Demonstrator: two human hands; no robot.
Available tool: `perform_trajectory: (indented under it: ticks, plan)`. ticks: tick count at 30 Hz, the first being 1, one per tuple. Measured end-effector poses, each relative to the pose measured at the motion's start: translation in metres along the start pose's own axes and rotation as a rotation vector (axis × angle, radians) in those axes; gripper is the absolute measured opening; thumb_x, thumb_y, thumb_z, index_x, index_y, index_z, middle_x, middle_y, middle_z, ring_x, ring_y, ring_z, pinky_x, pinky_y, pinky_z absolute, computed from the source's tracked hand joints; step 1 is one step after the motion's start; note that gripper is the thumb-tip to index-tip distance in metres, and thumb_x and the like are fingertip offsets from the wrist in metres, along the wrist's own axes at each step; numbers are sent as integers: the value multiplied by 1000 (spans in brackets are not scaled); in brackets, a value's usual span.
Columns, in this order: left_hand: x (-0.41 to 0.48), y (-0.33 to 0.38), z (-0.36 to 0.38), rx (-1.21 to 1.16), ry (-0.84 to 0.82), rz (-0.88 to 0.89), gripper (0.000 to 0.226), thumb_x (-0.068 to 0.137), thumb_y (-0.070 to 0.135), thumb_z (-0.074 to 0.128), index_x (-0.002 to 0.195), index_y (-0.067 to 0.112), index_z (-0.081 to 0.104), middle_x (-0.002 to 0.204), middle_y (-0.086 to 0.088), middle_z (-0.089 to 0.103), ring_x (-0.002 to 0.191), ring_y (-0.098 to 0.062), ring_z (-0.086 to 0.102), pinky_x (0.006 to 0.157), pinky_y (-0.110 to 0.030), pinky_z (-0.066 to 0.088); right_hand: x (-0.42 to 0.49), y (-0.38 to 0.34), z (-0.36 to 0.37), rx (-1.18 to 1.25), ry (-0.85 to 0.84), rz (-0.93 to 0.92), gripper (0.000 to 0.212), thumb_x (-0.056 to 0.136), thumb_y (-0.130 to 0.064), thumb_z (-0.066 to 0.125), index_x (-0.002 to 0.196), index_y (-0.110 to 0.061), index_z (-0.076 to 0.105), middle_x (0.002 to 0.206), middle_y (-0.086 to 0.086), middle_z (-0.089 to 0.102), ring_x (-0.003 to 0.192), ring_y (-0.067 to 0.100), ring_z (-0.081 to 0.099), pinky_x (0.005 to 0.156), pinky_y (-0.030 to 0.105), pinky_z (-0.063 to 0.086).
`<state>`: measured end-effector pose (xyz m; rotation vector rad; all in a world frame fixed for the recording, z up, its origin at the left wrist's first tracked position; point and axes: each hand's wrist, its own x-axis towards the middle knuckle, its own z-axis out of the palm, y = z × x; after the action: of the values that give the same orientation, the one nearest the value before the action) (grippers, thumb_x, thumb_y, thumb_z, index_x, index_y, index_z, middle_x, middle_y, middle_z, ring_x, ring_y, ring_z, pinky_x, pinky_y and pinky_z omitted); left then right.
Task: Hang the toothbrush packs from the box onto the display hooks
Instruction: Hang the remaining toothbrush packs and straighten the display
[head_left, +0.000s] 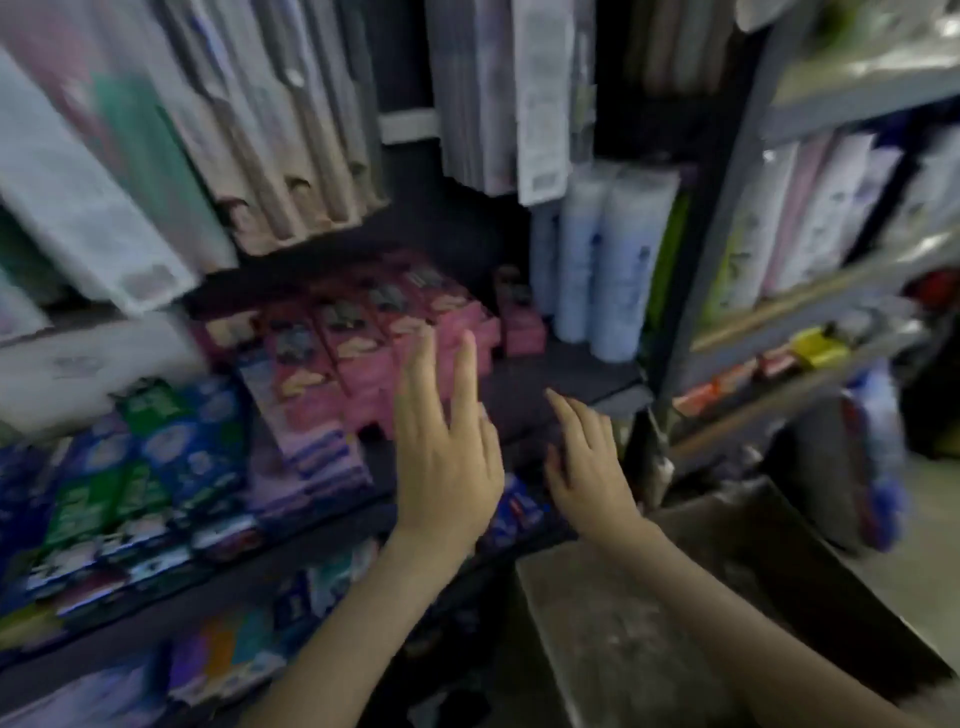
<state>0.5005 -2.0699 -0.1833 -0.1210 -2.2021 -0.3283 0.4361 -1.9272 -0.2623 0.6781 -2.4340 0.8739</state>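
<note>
The view is blurred by motion. Toothbrush packs (291, 156) hang in rows at the top left, and more hanging packs (498, 93) fill the top centre. My left hand (447, 447) is raised in front of the shelves, fingers straight and spread, holding nothing. My right hand (587, 462) hovers beside it, fingers relaxed and empty. The cardboard box (613, 639) stands open at the bottom right under my right forearm; its contents cannot be made out.
Pink cartons (363, 358) fill the middle shelf, with blue and green boxes (156, 457) lower left. Pale blue tubes (608, 270) stand upright to the right. A grey shelf unit (779, 291) with bottles and small items stands at the right.
</note>
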Motion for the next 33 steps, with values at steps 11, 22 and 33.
perform_trajectory:
  ticks: [11, 22, 33]
  plan:
    - [-177, 115, 208, -197, -1159, -216, 62, 103, 28, 33, 154, 21, -2, 161, -2, -5, 146, -22, 8, 115, -31, 19, -190, 231, 17, -433, -694, 857, 68, 98, -17, 45, 151, -6, 5, 152, 15, 24, 138, 30, 27, 109, 39, 31]
    - [-251, 129, 286, -9, -1500, -343, 76, 101, 22, 41, 152, 27, -16, 156, -5, -30, 146, -29, -18, 118, -40, 8, -233, 322, 64, -548, -896, 1132, 71, 100, -35, 37, 148, 4, 3, 152, 25, 15, 140, 38, 21, 113, 45, 21]
    - [-266, 158, 314, -35, -1620, -274, 78, 97, 5, 39, 152, 26, -12, 155, -10, -30, 145, -31, -22, 120, -45, 3, -224, 329, 55, -450, -850, 1133, 54, 99, -21, 44, 144, -4, 18, 142, 21, 36, 130, 35, 38, 105, 41, 33]
